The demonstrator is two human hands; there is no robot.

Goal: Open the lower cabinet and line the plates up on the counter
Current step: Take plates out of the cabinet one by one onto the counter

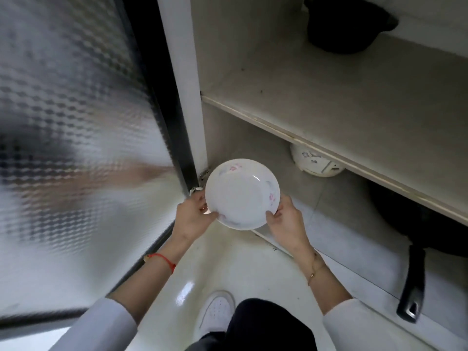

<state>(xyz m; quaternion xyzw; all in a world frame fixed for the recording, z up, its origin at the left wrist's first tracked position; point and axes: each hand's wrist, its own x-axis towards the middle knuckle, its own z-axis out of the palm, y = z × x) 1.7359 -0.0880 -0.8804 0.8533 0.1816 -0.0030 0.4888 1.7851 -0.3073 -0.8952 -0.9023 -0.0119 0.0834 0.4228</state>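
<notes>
A white plate (241, 192) with small pink and grey flower prints is held in front of the open lower cabinet (329, 97), just outside its bottom compartment. My left hand (193, 216) grips its left rim with the thumb on top. My right hand (286, 221) grips the right rim the same way. The frosted-glass cabinet door (76, 138) stands swung open on the left. The counter is out of view.
A white flowered pot or bowl (314, 162) sits at the back of the bottom compartment under the shelf (354, 153). A black pan (415, 249) lies to the right, its handle poking out toward me. A dark pot (347, 26) stands on the upper shelf. My white shoe (217, 312) is on the glossy floor.
</notes>
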